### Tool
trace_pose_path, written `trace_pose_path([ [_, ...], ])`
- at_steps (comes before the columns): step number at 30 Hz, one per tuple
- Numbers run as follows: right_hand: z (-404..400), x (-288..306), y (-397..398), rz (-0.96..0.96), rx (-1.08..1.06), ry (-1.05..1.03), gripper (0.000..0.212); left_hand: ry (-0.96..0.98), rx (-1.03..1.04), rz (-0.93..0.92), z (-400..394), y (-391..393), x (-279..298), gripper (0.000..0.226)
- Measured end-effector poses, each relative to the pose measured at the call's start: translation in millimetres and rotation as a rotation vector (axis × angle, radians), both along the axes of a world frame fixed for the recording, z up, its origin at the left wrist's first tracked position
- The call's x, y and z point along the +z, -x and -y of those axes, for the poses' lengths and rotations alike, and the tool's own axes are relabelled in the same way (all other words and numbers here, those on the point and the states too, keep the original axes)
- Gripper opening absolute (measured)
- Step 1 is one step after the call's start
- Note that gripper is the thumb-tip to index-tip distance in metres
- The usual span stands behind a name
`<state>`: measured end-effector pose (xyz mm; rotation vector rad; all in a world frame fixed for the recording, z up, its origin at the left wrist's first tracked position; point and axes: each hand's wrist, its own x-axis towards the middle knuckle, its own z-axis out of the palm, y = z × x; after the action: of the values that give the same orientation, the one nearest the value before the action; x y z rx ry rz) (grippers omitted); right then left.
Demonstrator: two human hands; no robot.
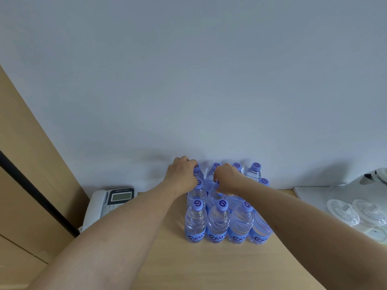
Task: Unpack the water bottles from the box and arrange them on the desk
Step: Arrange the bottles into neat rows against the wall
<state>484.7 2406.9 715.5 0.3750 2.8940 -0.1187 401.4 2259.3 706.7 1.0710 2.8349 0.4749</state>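
Several clear water bottles [217, 222] with purple caps and blue labels stand upright in close rows on the wooden desk [205, 266], against the white wall. My left hand [181, 174] grips the neck of the back-left bottle [198, 174], fingers curled over its cap. My right hand [226, 178] curls around the neck of a middle-row bottle [215, 192], hiding its cap. No box is in view.
A grey desk phone [109, 203] sits left of the bottles near a wooden cabinet [25, 185]. At the right, a white tray [310, 194] carries upturned glass cups [343, 212] and a white kettle [374, 178].
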Motion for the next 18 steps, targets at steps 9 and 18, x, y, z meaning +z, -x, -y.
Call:
trace_pose_path([
  [9,4,4,6,0.08,0.044,-0.018,0.034,-0.009,0.02,-0.015,8,6,2,0.044],
  [18,44,-7,35,-0.025,0.084,0.059,0.043,-0.01,0.06,-0.023,36,19,1,0.049],
])
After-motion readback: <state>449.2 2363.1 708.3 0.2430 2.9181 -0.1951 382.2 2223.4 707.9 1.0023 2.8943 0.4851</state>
